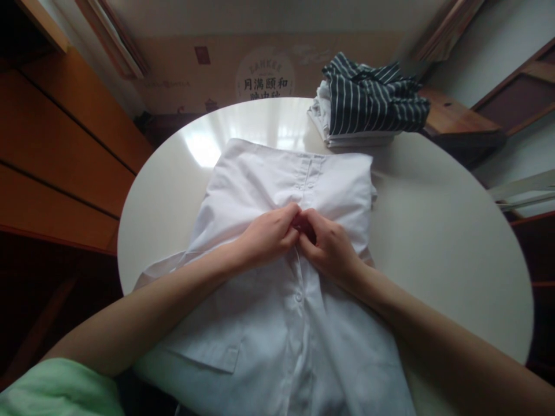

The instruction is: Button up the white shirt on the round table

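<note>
A white button-up garment [269,306] is spread on the round table, its near end running out of the bottom of the view. My left hand [275,231] pinches the front opening from the left. From the other side my right hand [327,240] pinches the same placket, its fingertips meeting those of the left. Whatever button lies between the fingers is hidden. Below the hands, a button [298,297] shows on the placket. A pocket [208,341] lies at the lower left of the garment.
The glossy white round table [451,231] fills the middle. On its far right edge stands a stack of white folded clothes [321,115] topped by a dark striped cloth [373,95]. A wooden cabinet [65,138] is at left, and a wooden stool [459,115] behind at right.
</note>
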A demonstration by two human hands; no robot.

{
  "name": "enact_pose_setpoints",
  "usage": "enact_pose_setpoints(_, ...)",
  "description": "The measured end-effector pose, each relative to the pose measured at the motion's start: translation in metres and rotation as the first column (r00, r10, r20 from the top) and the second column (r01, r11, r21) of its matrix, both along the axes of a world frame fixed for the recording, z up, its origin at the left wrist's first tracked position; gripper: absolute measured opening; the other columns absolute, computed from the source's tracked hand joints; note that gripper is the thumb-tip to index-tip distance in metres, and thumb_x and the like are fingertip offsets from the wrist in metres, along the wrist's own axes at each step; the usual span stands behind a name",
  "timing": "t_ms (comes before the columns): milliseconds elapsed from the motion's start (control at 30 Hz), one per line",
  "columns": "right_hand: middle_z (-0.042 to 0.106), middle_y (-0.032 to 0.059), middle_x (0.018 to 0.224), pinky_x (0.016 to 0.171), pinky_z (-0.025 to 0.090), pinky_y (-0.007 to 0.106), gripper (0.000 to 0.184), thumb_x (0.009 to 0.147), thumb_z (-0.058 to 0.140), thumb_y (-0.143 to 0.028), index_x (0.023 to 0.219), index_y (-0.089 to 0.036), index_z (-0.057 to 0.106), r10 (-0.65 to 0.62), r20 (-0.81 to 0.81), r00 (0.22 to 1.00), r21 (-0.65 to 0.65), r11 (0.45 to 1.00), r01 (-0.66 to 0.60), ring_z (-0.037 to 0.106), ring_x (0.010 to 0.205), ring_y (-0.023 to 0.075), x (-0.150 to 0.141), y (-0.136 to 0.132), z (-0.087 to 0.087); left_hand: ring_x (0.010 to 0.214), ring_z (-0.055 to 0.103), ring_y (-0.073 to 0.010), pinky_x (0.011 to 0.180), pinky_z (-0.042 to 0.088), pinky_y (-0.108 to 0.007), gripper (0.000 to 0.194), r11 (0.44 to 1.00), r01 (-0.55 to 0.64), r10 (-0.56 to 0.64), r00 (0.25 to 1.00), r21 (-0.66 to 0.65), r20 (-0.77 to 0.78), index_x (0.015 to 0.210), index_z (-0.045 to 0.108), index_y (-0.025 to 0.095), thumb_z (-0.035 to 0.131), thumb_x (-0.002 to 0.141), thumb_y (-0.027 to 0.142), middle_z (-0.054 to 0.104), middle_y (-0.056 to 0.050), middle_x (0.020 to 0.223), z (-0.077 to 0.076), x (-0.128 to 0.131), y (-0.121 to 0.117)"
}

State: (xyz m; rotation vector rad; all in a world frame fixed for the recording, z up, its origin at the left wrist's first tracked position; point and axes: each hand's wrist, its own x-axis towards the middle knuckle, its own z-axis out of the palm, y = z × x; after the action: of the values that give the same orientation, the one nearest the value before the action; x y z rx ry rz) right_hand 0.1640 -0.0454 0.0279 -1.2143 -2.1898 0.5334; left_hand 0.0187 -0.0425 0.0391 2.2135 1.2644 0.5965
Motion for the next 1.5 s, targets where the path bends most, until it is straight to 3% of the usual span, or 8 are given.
enact_pose_setpoints(300,0.051,-0.0005,0.064,0.053,0.033,0.024,0.003,0.072,0.044,-0.017,0.073,-0.019,0.043,-0.014,-0.01,1.0,0.016,1.0,0.014,0.045,0.054,0.0117,0.001,-0.001,-0.001,0.063,0.047,-0.0117,0.059,0.038,-0.024,0.004,0.999,0.016,-0.017,1.0,0.041,0.015,0.077,0.04,0.018,0.037,0.076,0.015,0.05,0.0,0.071,-0.003,0.0,0.001)
enact_pose_setpoints(500,0.053,0.0001,0.065,0.055,0.035,0.024,0.005,0.073,0.045,-0.018,0.078,-0.018,0.047,-0.153,-0.004,0.988,0.028,0.988,0.153,0.048,0.057,0.0124,0.001,0.002,-0.001,0.061,0.046,-0.0108,0.058,0.037,-0.023,0.005,0.997,0.024,-0.022,1.0,0.067,-0.018,0.077,0.041,0.017,0.037,0.079,0.019,0.049,0.001,0.07,-0.006,-0.001,0.003)
enact_pose_setpoints(633,0.057,0.0059,0.076,0.067,0.04,0.03,0.01,0.075,0.046,-0.022,0.08,-0.016,0.051,-0.234,0.091,0.968,0.16,0.963,0.218,0.051,0.073,0.0181,0.001,0.006,-0.002,0.065,0.048,-0.0113,0.061,0.038,-0.023,0.005,0.997,0.037,-0.034,0.999,0.075,-0.039,0.078,0.043,0.017,0.038,0.08,0.02,0.051,0.001,0.073,-0.007,0.0,0.004)
enact_pose_setpoints(733,0.058,0.0117,0.097,0.082,0.039,0.037,0.022,0.077,0.045,-0.026,0.093,-0.014,0.054,-0.249,0.167,0.954,0.215,0.954,0.212,0.05,0.093,0.0236,0.001,0.008,-0.005,0.065,0.048,-0.0117,0.06,0.039,-0.023,0.007,0.997,0.03,-0.025,0.997,0.071,-0.067,0.077,0.043,0.017,0.039,0.08,0.022,0.052,0.0,0.073,-0.007,0.0,0.004)
enact_pose_setpoints(833,0.052,0.0139,0.117,0.093,0.034,0.04,0.034,0.08,0.04,-0.027,0.108,-0.012,0.052,-0.206,0.244,0.948,0.209,0.965,0.156,0.044,0.11,0.0248,0.002,0.008,-0.008,0.063,0.048,-0.0116,0.059,0.039,-0.023,0.008,0.996,0.015,-0.007,0.996,0.086,-0.086,0.076,0.043,0.017,0.039,0.081,0.022,0.052,0.0,0.071,-0.007,0.001,0.003)
enact_pose_setpoints(933,0.049,0.0144,0.124,0.097,0.031,0.04,0.039,0.082,0.038,-0.028,0.115,-0.01,0.05,-0.16,0.319,0.934,0.189,0.976,0.103,0.041,0.116,0.0244,0.004,0.009,-0.009,0.062,0.048,-0.0115,0.059,0.039,-0.023,0.009,0.994,0.004,0.007,0.995,0.113,-0.101,0.075,0.043,0.017,0.039,0.081,0.022,0.052,0.0,0.071,-0.008,0.001,0.003)
enact_pose_setpoints(1267,0.051,0.0137,0.122,0.096,0.034,0.04,0.037,0.079,0.042,-0.024,0.112,-0.011,0.052,-0.078,0.222,0.972,0.205,0.978,0.032,0.043,0.115,0.023,0.008,0.014,-0.007,0.067,0.052,-0.0126,0.063,0.042,-0.025,0.014,0.993,-0.001,0.01,0.997,0.116,-0.076,0.092,0.045,0.016,0.038,0.08,0.019,0.057,-0.002,0.078,-0.01,0.001,0.002)
enact_pose_setpoints(1500,0.055,0.0121,0.118,0.098,0.034,0.039,0.034,0.081,0.04,-0.023,0.109,-0.011,0.054,0.014,0.25,0.968,0.175,0.983,-0.059,0.042,0.117,0.0221,0.01,0.016,-0.008,0.071,0.053,-0.014,0.067,0.043,-0.026,0.012,0.993,0.019,-0.011,0.998,0.119,-0.066,0.088,0.046,0.016,0.038,0.079,0.018,0.057,-0.004,0.082,-0.011,0.001,0.003)
